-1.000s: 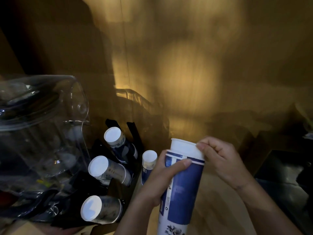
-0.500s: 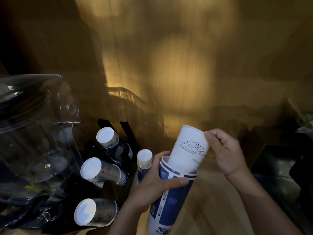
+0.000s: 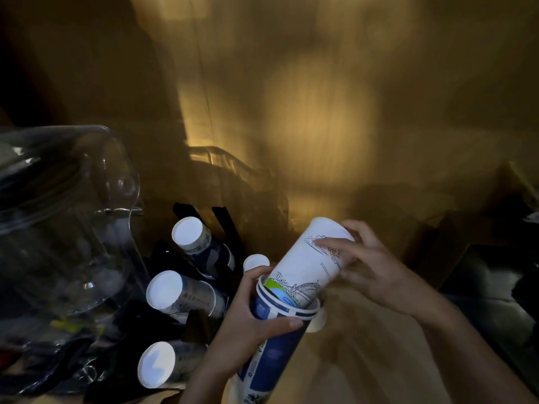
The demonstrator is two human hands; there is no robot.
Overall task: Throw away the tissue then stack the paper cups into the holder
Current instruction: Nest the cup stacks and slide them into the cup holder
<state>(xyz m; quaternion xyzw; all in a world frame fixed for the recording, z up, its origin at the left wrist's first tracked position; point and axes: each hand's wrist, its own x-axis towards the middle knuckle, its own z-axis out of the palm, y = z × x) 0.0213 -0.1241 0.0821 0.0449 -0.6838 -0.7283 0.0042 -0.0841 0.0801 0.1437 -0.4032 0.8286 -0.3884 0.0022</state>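
Paper cup (image 3: 309, 266) in right hand (image 3: 376, 275) grip, half out of stack (image 3: 274, 339) in left hand (image 3: 248, 325) grip

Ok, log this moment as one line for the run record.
left hand: grips blue cup stack | right hand: holds white cup, partly seated in stack, tilted | holder: cups loaded | tissue: not visible

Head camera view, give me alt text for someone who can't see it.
A person's right hand draws a white paper cup out of a blue stack of cups gripped by the left hand. Left of them, a black holder carries several cup stacks beside a clear plastic container, in dim light.
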